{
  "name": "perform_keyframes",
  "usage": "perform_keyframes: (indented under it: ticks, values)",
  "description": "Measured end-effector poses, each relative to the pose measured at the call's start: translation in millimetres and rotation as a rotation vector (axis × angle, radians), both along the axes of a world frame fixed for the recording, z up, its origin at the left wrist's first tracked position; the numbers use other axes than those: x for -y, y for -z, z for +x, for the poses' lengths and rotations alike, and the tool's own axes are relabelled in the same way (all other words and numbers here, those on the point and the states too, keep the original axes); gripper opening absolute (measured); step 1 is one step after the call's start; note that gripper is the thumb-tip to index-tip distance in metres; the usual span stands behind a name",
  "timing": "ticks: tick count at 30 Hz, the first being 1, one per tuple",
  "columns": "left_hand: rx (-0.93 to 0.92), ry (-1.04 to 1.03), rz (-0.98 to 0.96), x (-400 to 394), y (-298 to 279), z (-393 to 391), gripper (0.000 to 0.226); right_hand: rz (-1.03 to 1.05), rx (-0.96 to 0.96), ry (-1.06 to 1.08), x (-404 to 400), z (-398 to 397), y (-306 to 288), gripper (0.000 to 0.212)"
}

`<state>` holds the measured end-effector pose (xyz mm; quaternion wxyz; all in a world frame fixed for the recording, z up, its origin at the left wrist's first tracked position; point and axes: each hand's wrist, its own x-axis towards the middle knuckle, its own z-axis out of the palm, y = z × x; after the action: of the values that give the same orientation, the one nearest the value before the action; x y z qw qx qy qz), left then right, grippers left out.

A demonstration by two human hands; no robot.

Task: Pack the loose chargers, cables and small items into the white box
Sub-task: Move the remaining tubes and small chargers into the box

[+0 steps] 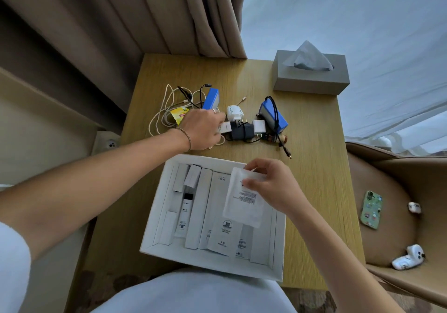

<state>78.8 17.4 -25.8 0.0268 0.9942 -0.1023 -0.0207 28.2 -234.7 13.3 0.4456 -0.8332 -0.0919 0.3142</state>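
The open white box [154, 220] sits at the near edge of the wooden table, with white packets and a tube inside. My right hand [268, 187] pinches a white sachet [244, 199] over the box's right half. My left hand [204, 128] reaches into the pile behind the box, fingers closed around a small white charger [225, 127]. Beside it lie a black adapter [239, 131], a white plug [235, 112], a white cube charger [259, 127], two blue packs [211, 98] [274, 115], white cables [164, 111] and a yellow tea bag [179, 114].
A grey tissue box [310, 78] stands at the table's far right corner. Curtains [145, 15] hang behind the table. To the right, a brown chair [399, 216] holds a green phone [371, 210] and small white items. A black cable end [286, 151] trails toward the table's right side.
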Motion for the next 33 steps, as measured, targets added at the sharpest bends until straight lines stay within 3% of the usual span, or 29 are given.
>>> perform_keyframes:
  ticks: [5,12,16,21,25,33]
  values:
    - [0.246,-0.165,-0.24,-10,-25,-20,0.036,-0.115,0.023,-0.13,-14,-25,23,0.035]
    - [0.303,-0.227,-0.424,-4,-61,-72,0.064,-0.342,0.113,-0.439,-18,-52,60,0.023]
    - [0.221,-0.271,-0.492,-7,-64,-107,0.053,-0.465,0.111,-0.565,-21,-61,77,0.026]
    - [0.04,-0.244,-0.534,-8,-56,-142,0.052,-0.602,0.278,-0.615,-23,-68,88,0.042]
    - [-0.111,-0.258,-0.535,-6,-51,-157,0.046,-0.588,0.367,-0.625,-25,-72,93,0.051]
    - [-0.382,-0.267,-0.315,19,-12,-177,0.038,-0.459,0.418,-0.5,-21,-71,88,0.052]
